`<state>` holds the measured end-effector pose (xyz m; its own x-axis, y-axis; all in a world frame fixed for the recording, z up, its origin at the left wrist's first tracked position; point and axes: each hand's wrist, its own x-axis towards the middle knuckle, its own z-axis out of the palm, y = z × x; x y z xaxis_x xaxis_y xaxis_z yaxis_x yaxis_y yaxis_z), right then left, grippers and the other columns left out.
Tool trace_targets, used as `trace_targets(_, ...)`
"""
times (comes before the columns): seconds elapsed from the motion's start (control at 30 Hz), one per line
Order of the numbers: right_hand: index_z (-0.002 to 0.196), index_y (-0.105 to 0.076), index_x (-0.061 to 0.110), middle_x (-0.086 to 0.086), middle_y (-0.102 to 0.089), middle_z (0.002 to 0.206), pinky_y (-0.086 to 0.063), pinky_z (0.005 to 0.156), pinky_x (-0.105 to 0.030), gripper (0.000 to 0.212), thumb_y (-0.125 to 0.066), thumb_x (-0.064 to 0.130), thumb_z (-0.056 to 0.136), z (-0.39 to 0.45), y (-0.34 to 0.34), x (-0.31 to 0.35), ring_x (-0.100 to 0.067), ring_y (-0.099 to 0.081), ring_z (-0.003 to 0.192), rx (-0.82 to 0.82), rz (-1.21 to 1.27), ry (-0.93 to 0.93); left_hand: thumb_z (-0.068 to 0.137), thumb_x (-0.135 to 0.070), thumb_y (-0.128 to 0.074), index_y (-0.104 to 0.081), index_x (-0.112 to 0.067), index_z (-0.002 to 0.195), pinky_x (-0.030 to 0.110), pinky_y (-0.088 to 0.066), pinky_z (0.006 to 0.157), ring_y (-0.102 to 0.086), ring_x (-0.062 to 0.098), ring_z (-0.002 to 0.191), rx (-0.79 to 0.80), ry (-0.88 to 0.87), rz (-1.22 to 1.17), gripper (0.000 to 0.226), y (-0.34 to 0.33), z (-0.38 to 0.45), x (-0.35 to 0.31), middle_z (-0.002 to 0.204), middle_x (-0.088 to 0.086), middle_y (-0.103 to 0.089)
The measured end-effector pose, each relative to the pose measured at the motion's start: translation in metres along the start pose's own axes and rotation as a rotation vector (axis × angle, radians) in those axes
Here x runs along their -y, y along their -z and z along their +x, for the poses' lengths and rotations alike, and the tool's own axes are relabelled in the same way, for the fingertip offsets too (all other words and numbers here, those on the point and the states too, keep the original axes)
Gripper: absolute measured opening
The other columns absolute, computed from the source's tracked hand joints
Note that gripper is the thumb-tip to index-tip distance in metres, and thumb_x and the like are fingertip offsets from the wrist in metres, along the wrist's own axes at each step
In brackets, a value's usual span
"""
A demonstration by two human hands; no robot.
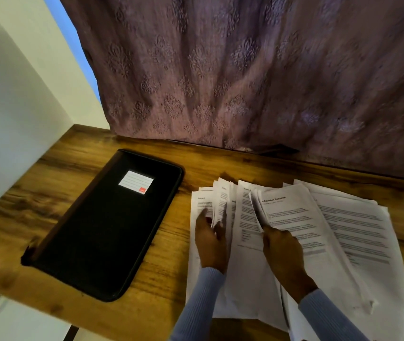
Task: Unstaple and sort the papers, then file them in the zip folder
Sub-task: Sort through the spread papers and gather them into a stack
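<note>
Head view
Desk (78, 168): wooden; carries everything listed.
Zip folder (107, 225): black, shut, lying flat toward the desk's left edge, white label up; judged set aside until the sorting is done.
Papers (343, 230): printed sheets fanned over the desk's right half, reaching its near edge, overlapped so the headings show (a sorting layout, by the look).
Left hand (212, 238): fingers curled round the lifted edges of a small sheaf at the fan's left side, apparently leafing.
Right hand (283, 252): pinching the edge of the sheets headed "Education Transcript", raising it from the pile.
Staples: too small to tell.
Curtain (245, 70): patterned, hanging along the desk's far edge.
</note>
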<state>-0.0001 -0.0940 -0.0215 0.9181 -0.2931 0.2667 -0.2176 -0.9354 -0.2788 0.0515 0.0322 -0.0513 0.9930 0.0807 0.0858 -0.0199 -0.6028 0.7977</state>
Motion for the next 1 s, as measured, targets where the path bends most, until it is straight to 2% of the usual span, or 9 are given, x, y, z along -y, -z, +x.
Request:
trace_targets(0.13, 0.060, -0.065, 0.008, -0.007, -0.060, 0.047, -0.045, 0.032, -0.024, 0.027, -0.089, 0.002, 0.049, -0.001, -0.001, 0.000, -0.020, -0.056, 0.033, 0.007, 0.004, -0.006, 0.078, -0.018, -0.074, -0.061, -0.019, 0.119, 0.052, -0.023, 0.112, -0.034, 0.037, 0.133, -0.110, 0.072, 0.153, 0.043, -0.001, 0.002, 0.009, 0.140, 0.012, -0.043)
trace_targets(0.23, 0.062, -0.065, 0.008, -0.008, -0.062, 0.050, -0.047, 0.034, -0.025, 0.024, -0.087, 0.003, 0.055, -0.002, -0.004, -0.002, -0.021, -0.058, 0.035, 0.037, 0.024, -0.028, 0.083, -0.020, -0.069, -0.063, -0.020, 0.120, 0.053, 0.001, 0.113, -0.017, 0.040, 0.141, -0.081, 0.177, 0.170, 0.038, 0.002, 0.005, 0.009, 0.149, 0.017, -0.031)
trace_targets(0.33, 0.064, -0.065, 0.007, -0.009, -0.064, 0.054, -0.050, 0.037, -0.027, 0.021, -0.085, 0.004, 0.059, -0.004, -0.004, -0.003, -0.023, -0.060, 0.039, 0.070, 0.019, -0.043, 0.087, -0.017, -0.064, -0.058, -0.016, 0.121, 0.035, -0.021, 0.110, -0.036, 0.029, 0.132, -0.044, 0.198, 0.065, 0.035, 0.005, 0.001, 0.002, 0.137, 0.008, -0.046)
trace_targets(0.43, 0.063, -0.065, 0.006, -0.011, -0.063, 0.053, -0.049, 0.037, -0.028, 0.021, -0.085, 0.002, 0.059, -0.002, -0.001, -0.001, -0.025, -0.060, 0.038, 0.070, 0.023, -0.057, 0.089, -0.010, -0.059, -0.049, -0.022, 0.117, 0.019, -0.049, 0.087, -0.052, 0.020, 0.116, -0.019, 0.105, -0.111, 0.032, 0.009, -0.006, -0.007, 0.120, -0.008, -0.052)
trace_targets(0.57, 0.060, -0.064, 0.008, -0.007, -0.059, 0.045, -0.043, 0.030, -0.024, 0.026, -0.087, -0.003, 0.051, -0.001, 0.002, 0.000, -0.020, -0.054, 0.031, 0.039, 0.000, -0.015, 0.091, -0.026, -0.057, -0.038, -0.027, 0.135, 0.036, -0.049, 0.097, -0.050, 0.015, 0.119, 0.093, -0.104, 0.001, 0.048, 0.006, -0.013, -0.003, 0.135, -0.008, -0.046)
trace_targets(0.67, 0.057, -0.063, 0.009, -0.005, -0.056, 0.042, -0.038, 0.029, -0.019, 0.031, -0.089, -0.001, 0.045, -0.001, 0.006, 0.000, -0.017, -0.051, 0.028, 0.030, -0.013, 0.006, 0.092, -0.035, -0.055, -0.040, -0.027, 0.135, 0.025, -0.047, 0.096, -0.048, 0.009, 0.117, 0.047, -0.193, 0.066, 0.046, 0.007, -0.011, -0.004, 0.135, -0.010, -0.046)
trace_targets(0.77, 0.056, -0.063, 0.010, -0.004, -0.056, 0.042, -0.038, 0.028, -0.019, 0.033, -0.091, 0.002, 0.041, 0.000, 0.009, 0.001, -0.016, -0.051, 0.028, 0.026, -0.011, 0.009, 0.089, -0.050, -0.046, -0.046, -0.023, 0.126, 0.025, -0.055, 0.084, -0.058, 0.008, 0.104, -0.047, -0.092, -0.024, 0.045, 0.013, -0.001, -0.010, 0.123, -0.008, -0.054)
trace_targets(0.87, 0.059, -0.064, 0.009, -0.004, -0.057, 0.043, -0.038, 0.028, -0.019, 0.032, -0.091, 0.004, 0.043, 0.000, 0.006, 0.000, -0.016, -0.052, 0.028, 0.059, -0.009, -0.004, 0.095, -0.032, -0.047, -0.051, -0.007, 0.120, 0.011, -0.048, 0.077, -0.060, 0.010, 0.096, -0.059, 0.087, -0.130, 0.035, 0.019, 0.021, -0.012, 0.121, 0.002, -0.054)
trace_targets(1.0, 0.061, -0.065, 0.009, -0.007, -0.059, 0.046, -0.044, 0.030, -0.024, 0.031, -0.092, 0.005, 0.046, -0.002, -0.002, -0.001, -0.020, -0.054, 0.031, 0.105, -0.031, -0.027, 0.084, -0.011, -0.062, -0.064, -0.007, 0.101, 0.032, -0.049, 0.085, -0.062, 0.027, 0.098, 0.105, 0.258, -0.110, 0.017, 0.026, 0.051, -0.008, 0.104, 0.011, -0.066)
